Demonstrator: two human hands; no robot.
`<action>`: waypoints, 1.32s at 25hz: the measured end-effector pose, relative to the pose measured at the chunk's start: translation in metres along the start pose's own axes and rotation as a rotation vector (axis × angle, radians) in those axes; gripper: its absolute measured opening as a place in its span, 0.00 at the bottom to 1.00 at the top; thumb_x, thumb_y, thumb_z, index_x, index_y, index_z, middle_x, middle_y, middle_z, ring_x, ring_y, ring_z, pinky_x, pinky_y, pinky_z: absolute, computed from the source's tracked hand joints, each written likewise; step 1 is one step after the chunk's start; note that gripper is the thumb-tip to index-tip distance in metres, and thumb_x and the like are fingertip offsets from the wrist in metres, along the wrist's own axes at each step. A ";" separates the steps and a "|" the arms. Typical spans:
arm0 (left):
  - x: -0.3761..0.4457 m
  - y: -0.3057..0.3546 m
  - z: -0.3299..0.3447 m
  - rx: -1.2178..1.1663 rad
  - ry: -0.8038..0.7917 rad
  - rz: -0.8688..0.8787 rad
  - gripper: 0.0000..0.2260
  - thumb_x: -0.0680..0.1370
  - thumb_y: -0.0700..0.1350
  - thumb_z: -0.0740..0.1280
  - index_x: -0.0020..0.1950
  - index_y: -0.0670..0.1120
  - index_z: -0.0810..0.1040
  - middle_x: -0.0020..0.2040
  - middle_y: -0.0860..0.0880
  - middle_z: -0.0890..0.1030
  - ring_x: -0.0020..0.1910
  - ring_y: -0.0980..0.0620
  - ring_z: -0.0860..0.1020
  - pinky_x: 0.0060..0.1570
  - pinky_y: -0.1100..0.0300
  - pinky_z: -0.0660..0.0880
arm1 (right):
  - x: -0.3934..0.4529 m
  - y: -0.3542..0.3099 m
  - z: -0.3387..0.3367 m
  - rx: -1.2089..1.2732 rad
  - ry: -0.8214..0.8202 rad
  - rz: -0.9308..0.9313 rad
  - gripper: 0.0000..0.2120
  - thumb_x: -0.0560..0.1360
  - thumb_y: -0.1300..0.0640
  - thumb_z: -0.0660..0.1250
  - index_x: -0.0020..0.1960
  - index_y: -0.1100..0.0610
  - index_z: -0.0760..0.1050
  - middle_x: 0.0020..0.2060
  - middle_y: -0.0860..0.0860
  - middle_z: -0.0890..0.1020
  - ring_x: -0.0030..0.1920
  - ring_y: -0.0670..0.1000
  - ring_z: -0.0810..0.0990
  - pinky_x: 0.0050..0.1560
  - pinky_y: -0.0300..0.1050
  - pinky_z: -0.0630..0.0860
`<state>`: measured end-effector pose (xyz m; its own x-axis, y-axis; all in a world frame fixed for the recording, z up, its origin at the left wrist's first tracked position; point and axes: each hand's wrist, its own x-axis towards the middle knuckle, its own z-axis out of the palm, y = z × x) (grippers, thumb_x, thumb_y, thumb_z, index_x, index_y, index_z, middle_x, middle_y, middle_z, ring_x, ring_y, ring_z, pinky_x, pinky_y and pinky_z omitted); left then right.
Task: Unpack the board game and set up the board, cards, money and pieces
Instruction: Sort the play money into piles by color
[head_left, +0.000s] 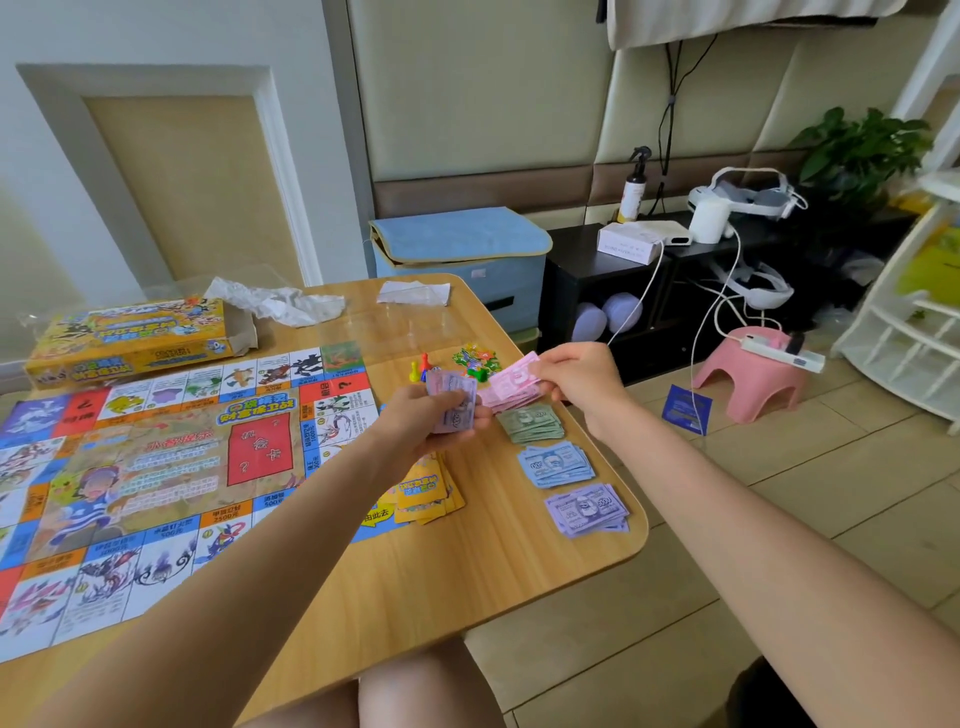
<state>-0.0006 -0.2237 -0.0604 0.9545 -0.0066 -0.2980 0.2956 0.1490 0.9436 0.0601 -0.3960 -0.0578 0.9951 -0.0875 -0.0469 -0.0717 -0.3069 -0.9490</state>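
The colourful game board (156, 467) lies unfolded on the left of the wooden table (467, 561). My left hand (421, 421) grips a wad of purple play money (453, 402). My right hand (576, 376) pinches a pink note (514, 376) over a pink pile (506, 397). Toward the front along the right edge lie green (532, 425), blue (556, 465) and purple (587, 509) money stacks. Yellow cards (426, 499) sit beside the board under my left wrist. Coloured pawns (420, 368) and small green pieces (475, 361) stand behind my hands.
The yellow game box (130, 340) and crumpled plastic wrap (280, 304) lie at the table's far left, a folded paper sheet (414, 292) at the far edge. Right of the table are a blue storage box (462, 260), a black shelf (613, 291) and a pink stool (753, 374).
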 end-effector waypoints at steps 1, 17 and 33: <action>0.001 0.000 -0.004 0.008 -0.004 -0.009 0.06 0.79 0.38 0.61 0.53 0.38 0.75 0.41 0.44 0.83 0.36 0.54 0.83 0.30 0.66 0.78 | 0.006 -0.001 0.003 -0.019 0.038 0.008 0.07 0.72 0.65 0.70 0.49 0.64 0.80 0.32 0.53 0.78 0.28 0.44 0.73 0.29 0.33 0.68; 0.012 -0.005 -0.006 0.144 -0.064 -0.083 0.12 0.75 0.39 0.68 0.57 0.37 0.77 0.46 0.43 0.83 0.41 0.55 0.82 0.31 0.69 0.75 | 0.009 0.000 0.019 -0.160 -0.337 -0.158 0.08 0.71 0.53 0.72 0.46 0.57 0.79 0.40 0.51 0.81 0.40 0.45 0.77 0.41 0.39 0.72; -0.027 -0.011 0.032 0.198 -0.278 -0.174 0.04 0.77 0.35 0.64 0.48 0.37 0.78 0.37 0.45 0.84 0.36 0.54 0.83 0.35 0.67 0.80 | -0.070 0.016 -0.064 -0.412 -0.467 0.021 0.06 0.71 0.67 0.69 0.42 0.58 0.73 0.30 0.53 0.77 0.26 0.45 0.71 0.25 0.34 0.64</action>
<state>-0.0288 -0.2573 -0.0583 0.8553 -0.2871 -0.4314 0.4299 -0.0716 0.9000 -0.0153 -0.4553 -0.0496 0.9115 0.2978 -0.2837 -0.0193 -0.6579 -0.7528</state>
